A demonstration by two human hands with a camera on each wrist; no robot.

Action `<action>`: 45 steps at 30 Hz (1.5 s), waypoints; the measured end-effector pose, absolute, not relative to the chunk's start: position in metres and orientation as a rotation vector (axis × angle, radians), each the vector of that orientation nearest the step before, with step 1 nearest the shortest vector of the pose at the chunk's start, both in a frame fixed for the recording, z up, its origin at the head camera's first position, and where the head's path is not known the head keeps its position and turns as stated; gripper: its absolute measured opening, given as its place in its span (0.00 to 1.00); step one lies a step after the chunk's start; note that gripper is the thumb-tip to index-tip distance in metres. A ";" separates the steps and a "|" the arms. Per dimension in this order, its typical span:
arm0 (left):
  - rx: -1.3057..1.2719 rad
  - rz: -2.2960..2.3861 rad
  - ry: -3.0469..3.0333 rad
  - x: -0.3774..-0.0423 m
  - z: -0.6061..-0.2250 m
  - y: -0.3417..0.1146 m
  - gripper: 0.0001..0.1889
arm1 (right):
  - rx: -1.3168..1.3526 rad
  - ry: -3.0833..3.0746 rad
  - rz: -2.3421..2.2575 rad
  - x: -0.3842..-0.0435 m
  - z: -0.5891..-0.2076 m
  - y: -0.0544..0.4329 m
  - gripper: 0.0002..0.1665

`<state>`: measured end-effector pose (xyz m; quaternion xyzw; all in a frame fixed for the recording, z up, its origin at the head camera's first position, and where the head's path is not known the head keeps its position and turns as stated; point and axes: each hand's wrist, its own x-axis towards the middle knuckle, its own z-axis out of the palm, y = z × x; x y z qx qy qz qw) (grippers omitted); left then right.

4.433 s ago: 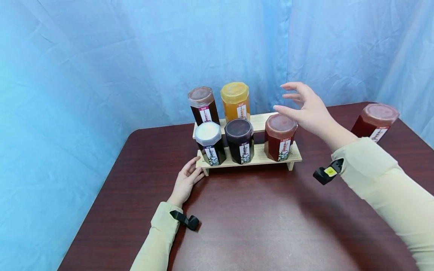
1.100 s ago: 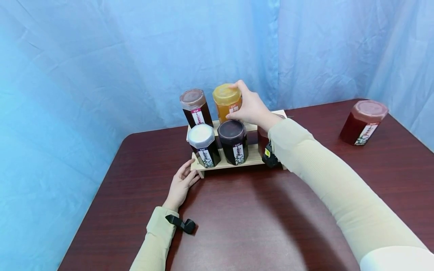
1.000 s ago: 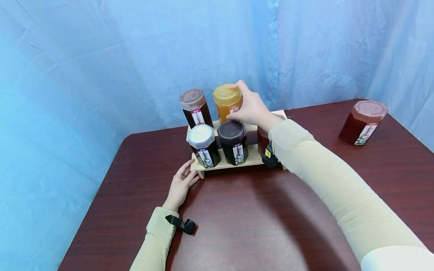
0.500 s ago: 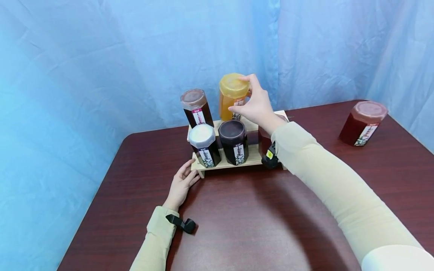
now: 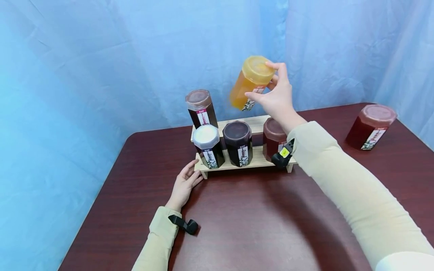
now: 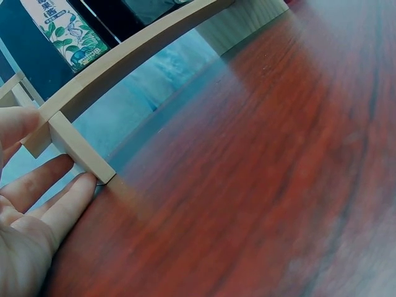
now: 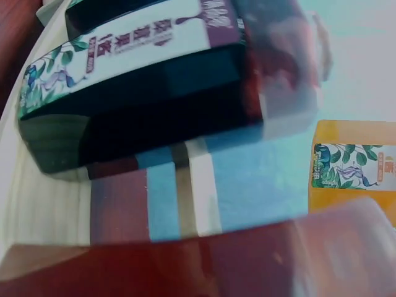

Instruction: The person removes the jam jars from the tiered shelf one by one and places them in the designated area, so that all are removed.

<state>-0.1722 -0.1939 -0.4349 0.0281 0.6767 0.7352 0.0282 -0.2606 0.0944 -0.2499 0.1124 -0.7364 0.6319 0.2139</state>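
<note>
A yellow-orange eight-sided jar (image 5: pixel 251 82), tilted, is held in the air above the rack's upper tier by my right hand (image 5: pixel 278 94). My thumb is on its near side and the fingers are round its lid. The right wrist view shows part of this yellow jar (image 7: pixel 352 167) at the right edge. At the left end of the two-tier wooden rack (image 5: pixel 257 160), my left hand (image 5: pixel 184 184) holds the lower shelf. In the left wrist view its fingers (image 6: pixel 68 204) lie against the rack's short leg (image 6: pixel 80 151), another digit at the board's end.
On the lower tier stand a white-lidded dark jar (image 5: pixel 208 145), a black-lidded jar (image 5: pixel 237 145) and a red jar (image 5: pixel 272 139). A brown-lidded jar (image 5: pixel 201 107) stands on the upper tier's left. Another red jar (image 5: pixel 371 128) is on the table at right. A blue curtain (image 5: pixel 152 67) hangs behind.
My right hand, empty at first near the front red jar, has gripped the yellow jar and lifted it off the upper tier, up and right, tilting it. My left hand stays put.
</note>
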 end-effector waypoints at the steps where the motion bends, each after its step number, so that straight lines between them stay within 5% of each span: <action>1: 0.086 2.270 2.089 -0.172 -0.435 -0.194 0.25 | 0.304 -2.026 1.771 -0.260 -0.249 0.097 0.47; 19: 0.093 2.277 2.076 -0.171 -0.433 -0.194 0.25 | 0.265 -1.484 1.987 -0.225 -0.276 0.169 0.47; 45: 0.095 2.281 2.076 -0.170 -0.433 -0.194 0.25 | -0.017 -2.115 1.425 -0.205 -0.330 0.249 0.49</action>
